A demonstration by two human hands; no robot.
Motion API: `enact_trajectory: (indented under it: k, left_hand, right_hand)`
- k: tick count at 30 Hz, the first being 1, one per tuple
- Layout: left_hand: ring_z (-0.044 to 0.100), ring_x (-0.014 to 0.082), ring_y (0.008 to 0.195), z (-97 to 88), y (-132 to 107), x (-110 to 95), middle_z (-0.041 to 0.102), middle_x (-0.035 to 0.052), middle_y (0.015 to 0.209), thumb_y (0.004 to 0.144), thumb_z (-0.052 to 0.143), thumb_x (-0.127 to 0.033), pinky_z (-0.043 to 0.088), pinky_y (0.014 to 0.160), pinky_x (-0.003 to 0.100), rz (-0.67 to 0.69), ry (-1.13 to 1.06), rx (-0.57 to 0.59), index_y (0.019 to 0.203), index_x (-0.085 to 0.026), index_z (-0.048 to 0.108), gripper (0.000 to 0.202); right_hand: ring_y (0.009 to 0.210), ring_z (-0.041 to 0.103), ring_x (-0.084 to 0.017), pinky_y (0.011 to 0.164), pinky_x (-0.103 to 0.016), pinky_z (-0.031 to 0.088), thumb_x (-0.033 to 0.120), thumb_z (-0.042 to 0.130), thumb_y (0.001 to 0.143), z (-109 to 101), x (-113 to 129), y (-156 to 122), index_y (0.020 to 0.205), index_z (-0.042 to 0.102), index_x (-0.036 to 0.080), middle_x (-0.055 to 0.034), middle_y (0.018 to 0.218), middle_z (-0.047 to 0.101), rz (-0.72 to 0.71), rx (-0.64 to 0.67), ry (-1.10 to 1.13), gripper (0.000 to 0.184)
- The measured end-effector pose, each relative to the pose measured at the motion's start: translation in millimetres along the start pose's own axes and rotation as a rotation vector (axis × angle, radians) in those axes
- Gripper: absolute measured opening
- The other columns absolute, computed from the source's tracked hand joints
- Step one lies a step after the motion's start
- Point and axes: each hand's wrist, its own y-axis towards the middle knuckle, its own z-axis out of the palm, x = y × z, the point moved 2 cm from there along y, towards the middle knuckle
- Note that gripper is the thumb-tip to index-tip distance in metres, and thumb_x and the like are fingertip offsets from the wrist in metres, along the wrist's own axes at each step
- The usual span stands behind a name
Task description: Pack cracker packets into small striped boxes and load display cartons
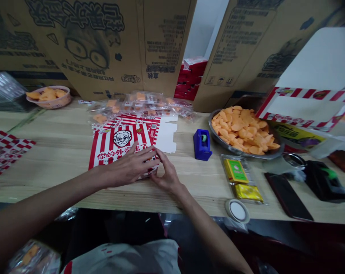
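– Our forearms stretch in; where's the striped carton?
– Under our left hand, flat, loosely spread; our right hand curls at its near-right corner, grip we can't tell.
– Containers?
– The metal bowl, heaped with orange pieces; far left, the smaller pink basket holds more.

striped cartons: smooth paperboard | tabletop: grained wood | bowl: shiny metal | tape dispenser: plastic
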Motion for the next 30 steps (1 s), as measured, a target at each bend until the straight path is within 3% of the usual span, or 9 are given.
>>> enact_trajectory:
  k: [3,9,22,25,30]
  left_hand:
    - [0.036,0.0318,0.136,3.0,-2.0,-1.1,0.045,0.0159,0.141,0.091,0.052,-0.019,0.024,0.106,0.061,-0.006,0.042,-0.035,0.133,-0.024,0.045,0.043]
    - [0.037,0.0307,0.135,-4.6,0.5,-1.0,0.045,0.0121,0.142,0.092,0.051,-0.023,0.029,0.106,0.056,0.018,0.053,-0.012,0.124,-0.028,0.053,0.033]
    - [0.045,0.0272,0.127,-19.4,3.3,2.1,0.048,0.0097,0.136,0.093,0.049,-0.028,0.040,0.099,0.045,0.045,0.056,0.031,0.116,-0.028,0.058,0.025]
    - [0.047,0.0289,0.124,-14.9,5.3,0.5,0.054,0.0101,0.129,0.090,0.054,-0.025,0.041,0.097,0.046,0.059,0.097,0.025,0.109,-0.025,0.062,0.021]
    - [0.049,0.0286,0.122,-0.7,10.4,-2.6,0.061,0.0111,0.116,0.087,0.055,-0.015,0.038,0.103,0.049,0.022,0.115,-0.099,0.096,-0.018,0.065,0.014]
  right_hand:
    - [0.134,0.042,-0.024,0.109,-0.041,0.044,0.014,0.059,0.076,1.0,1.1,-0.3,0.150,0.014,0.022,-0.0126,0.146,0.041,0.035,-0.006,0.016,0.087]
    - [0.131,0.046,-0.025,0.107,-0.042,0.047,0.010,0.060,0.073,1.6,2.4,0.0,0.151,0.003,0.025,-0.0119,0.149,0.036,0.127,0.051,0.065,0.098]
    - [0.130,0.047,-0.026,0.107,-0.043,0.047,0.011,0.061,0.072,4.9,1.0,-0.2,0.150,0.007,0.027,-0.0100,0.149,0.036,0.133,0.043,0.151,0.096]
    - [0.130,0.046,-0.026,0.107,-0.045,0.047,0.013,0.059,0.073,5.8,0.2,-1.0,0.150,0.005,0.027,-0.0097,0.149,0.036,0.135,0.055,0.131,0.095]
    - [0.130,0.047,-0.025,0.106,-0.043,0.049,0.011,0.055,0.075,7.2,0.2,-0.4,0.150,0.003,0.026,-0.0104,0.148,0.037,0.122,0.034,0.127,0.092]
